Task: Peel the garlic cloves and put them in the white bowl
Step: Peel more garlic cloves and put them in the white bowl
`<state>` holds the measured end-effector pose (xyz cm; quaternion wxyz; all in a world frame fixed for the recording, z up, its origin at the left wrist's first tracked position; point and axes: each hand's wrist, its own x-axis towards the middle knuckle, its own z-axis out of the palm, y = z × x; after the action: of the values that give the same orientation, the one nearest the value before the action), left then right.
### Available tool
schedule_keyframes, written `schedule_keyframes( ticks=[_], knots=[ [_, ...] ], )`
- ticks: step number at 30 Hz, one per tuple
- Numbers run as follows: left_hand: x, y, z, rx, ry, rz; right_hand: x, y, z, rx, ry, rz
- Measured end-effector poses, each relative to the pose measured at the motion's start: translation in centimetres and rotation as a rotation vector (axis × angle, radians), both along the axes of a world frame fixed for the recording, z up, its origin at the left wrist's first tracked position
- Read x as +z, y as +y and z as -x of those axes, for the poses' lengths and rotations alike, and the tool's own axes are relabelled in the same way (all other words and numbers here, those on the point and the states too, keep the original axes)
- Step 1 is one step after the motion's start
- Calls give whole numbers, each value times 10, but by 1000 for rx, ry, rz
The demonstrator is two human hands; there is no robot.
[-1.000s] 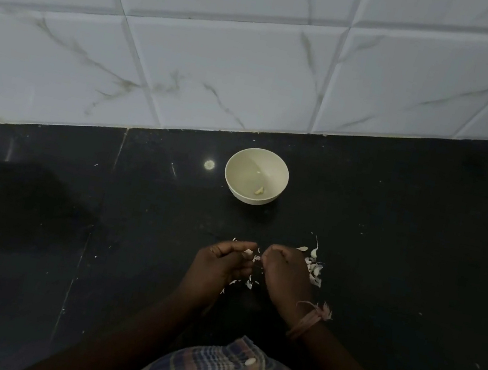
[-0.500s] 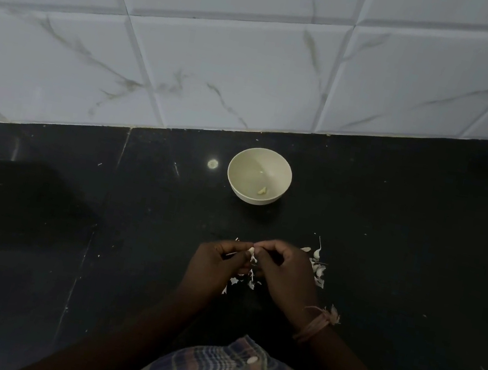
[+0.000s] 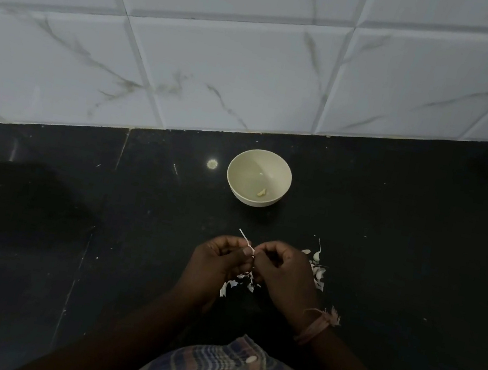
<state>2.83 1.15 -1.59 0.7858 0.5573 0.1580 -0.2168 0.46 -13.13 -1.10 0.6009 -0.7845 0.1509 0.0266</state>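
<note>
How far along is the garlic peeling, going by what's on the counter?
Early, it seems. Done: the white bowl holds one peeled clove, and loose skins litter the black counter. In hand: the left hand and right hand meet over a clove, with a strip of skin sticking up between them. Left: finishing it and dropping it in; whether more unpeeled cloves wait is unclear.

No readable text, label, brand, number or sign shows anywhere.

bowl (image 3: 259,177) behind hands (image 3: 254,268) | clove (image 3: 261,192) in bowl | peels (image 3: 317,271) right of hands
</note>
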Motion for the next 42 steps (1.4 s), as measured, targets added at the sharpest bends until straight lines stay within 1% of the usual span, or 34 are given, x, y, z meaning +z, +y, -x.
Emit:
schedule_keyframes(
  ticks=[5,8,15,20,22,26,32,36,39,42],
  knots=[
    [1,1,-1,-19,29,28,3,-5,0,61,1,-15],
    [5,3,-4,-59,36,6,5,-9,-1,102,15,-9],
    [7,-2,-4,-67,41,24,4,-8,-2,126,-33,197],
    [5,-2,-4,-89,69,55,-1,-4,-2,88,-25,290],
    [5,-2,-4,-105,89,79,-5,-3,-2,105,-18,306],
    [4,-2,-5,-97,128,109,-8,-5,-1,134,-41,293],
    [4,-1,-7,-129,158,102,-8,-6,-1,137,-32,304],
    [3,-2,-8,-140,212,119,-8,-10,-5,72,-21,292],
    [2,-3,-7,-127,257,162,-9,-14,-5,5,14,212],
    [2,-2,-8,-101,256,166,-10,-14,-4,-40,3,156]
  ],
)
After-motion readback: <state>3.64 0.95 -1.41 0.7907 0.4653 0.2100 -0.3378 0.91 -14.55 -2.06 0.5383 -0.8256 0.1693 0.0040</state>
